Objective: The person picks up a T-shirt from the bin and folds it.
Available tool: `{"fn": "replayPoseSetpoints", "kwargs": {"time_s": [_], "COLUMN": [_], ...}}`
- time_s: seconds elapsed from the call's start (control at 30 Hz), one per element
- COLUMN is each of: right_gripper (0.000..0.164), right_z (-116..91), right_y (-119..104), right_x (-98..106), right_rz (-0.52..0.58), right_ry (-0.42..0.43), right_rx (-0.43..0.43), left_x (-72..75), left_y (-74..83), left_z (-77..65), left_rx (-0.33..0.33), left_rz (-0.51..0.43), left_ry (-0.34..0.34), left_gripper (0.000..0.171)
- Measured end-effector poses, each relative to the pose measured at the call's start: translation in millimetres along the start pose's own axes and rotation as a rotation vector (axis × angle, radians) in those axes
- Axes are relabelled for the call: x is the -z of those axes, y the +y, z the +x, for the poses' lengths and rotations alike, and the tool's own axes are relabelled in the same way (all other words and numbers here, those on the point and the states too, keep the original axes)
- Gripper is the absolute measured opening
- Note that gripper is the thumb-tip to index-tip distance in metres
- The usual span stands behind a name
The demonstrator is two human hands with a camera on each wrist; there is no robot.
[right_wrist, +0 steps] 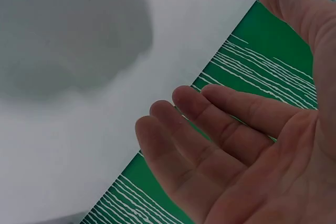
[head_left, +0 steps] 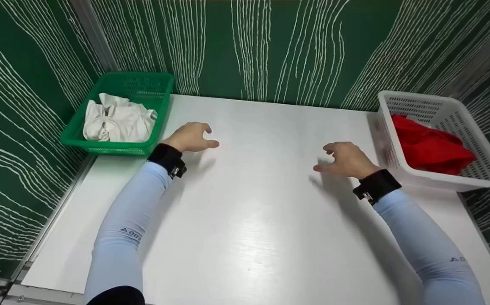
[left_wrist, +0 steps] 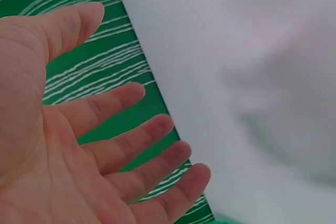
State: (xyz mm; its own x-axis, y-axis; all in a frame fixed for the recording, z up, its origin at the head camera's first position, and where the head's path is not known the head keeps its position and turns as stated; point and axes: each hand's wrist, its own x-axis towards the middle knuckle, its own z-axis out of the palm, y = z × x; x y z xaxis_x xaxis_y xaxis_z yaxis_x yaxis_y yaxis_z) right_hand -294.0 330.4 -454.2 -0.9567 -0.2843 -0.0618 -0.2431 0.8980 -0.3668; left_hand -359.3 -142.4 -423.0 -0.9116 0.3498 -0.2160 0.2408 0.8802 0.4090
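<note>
Dark green with wavy white lines, the side wall (head_left: 14, 140) stands farthest out to the left of the left hand. Between that wall and the hand, just left of the wrist, is a green basket (head_left: 120, 146) with slotted sides. A crumpled white cloth (head_left: 120, 120) lies inside it, to the left of the fingers and apart from them.

The left hand (head_left: 189, 137) hangs above the table just beside the basket's right edge, its fingers spread and its thumb well away from them; the left wrist view shows the palm and slight gaps between the fingers. Behind the hand, a black band (head_left: 165, 156) with a small device circles the wrist, and a pale blue sleeve (head_left: 132, 203) with dark lettering runs back along the forearm.

Between the two hands stretches the white table (head_left: 266, 169), glossy in the middle, with a lined green back wall (head_left: 219, 55) beyond the fingertips.

The right hand (head_left: 346, 161) hangs above the table too, thumb held wide of the fingers; in the right wrist view those fingers are nearly straight and lie close together. Its wrist wears a similar black strap (head_left: 379, 185), with another pale blue sleeve behind. To the right of this hand, near it, sits a white basket (head_left: 452, 180), and in it a bunched red cloth (head_left: 431, 146), apart from the fingers.
</note>
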Motion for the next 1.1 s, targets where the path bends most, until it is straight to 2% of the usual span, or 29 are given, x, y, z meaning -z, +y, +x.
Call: {"fn": "replayPoseSetpoints", "kwargs": {"time_s": [0.07,0.13,0.33,0.47,0.6,0.7,0.77,0.87,0.97,1.03,1.1], "right_gripper": [0.075,0.074,0.071,0.07,0.068,0.067,0.067,0.066,0.063,0.061,0.059], "right_z": [-1.0,-2.0,-6.2,-8.8,-11.5,-13.0,-13.3,-13.5,-14.3,-15.4,-16.7], "right_y": [-0.9,-1.8,-5.8,-8.1,-9.3,-10.0,-11.6,-14.7,-17.6,-18.6,-19.4], "right_x": [0.1,0.2,0.8,0.4,0.2,0.7,0.9,-0.2,-2.5,-4.3,-6.3], "right_rz": [0.002,0.005,0.022,0.027,0.021,0.012,0.006,-0.008,-0.019,-0.018,-0.01], "right_ry": [-0.001,-0.003,-0.004,0.002,0.013,0.017,0.014,0.01,0.008,0.008,0.006], "right_rx": [0.005,0.013,0.029,0.056,0.079,0.09,0.104,0.13,0.16,0.184,0.207], "left_x": [8.6,17.3,46.6,73.9,106.2,127.0,137.6,144.9,143.3,138.9,133.2], "left_y": [1.1,0.3,-9.7,-23.5,-40.5,-59.4,-76.7,-102.1,-121.5,-131.6,-137.0], "left_z": [0.6,1.9,2.1,0.7,0.3,3.8,6.8,8.9,8.9,8.7,6.3], "left_rx": [-0.009,-0.022,-0.041,-0.022,0.029,0.082,0.123,0.189,0.277,0.35,0.424], "left_rz": [0.003,-0.002,-0.046,-0.033,-0.005,-0.004,-0.007,-0.024,-0.039,-0.042,-0.04], "left_ry": [-0.012,0.008,0.205,0.278,0.318,0.374,0.418,0.47,0.437,0.361,0.252], "left_gripper": [0.069,0.067,0.068,0.07,0.075,0.079,0.082,0.09,0.104,0.112,0.12]}}
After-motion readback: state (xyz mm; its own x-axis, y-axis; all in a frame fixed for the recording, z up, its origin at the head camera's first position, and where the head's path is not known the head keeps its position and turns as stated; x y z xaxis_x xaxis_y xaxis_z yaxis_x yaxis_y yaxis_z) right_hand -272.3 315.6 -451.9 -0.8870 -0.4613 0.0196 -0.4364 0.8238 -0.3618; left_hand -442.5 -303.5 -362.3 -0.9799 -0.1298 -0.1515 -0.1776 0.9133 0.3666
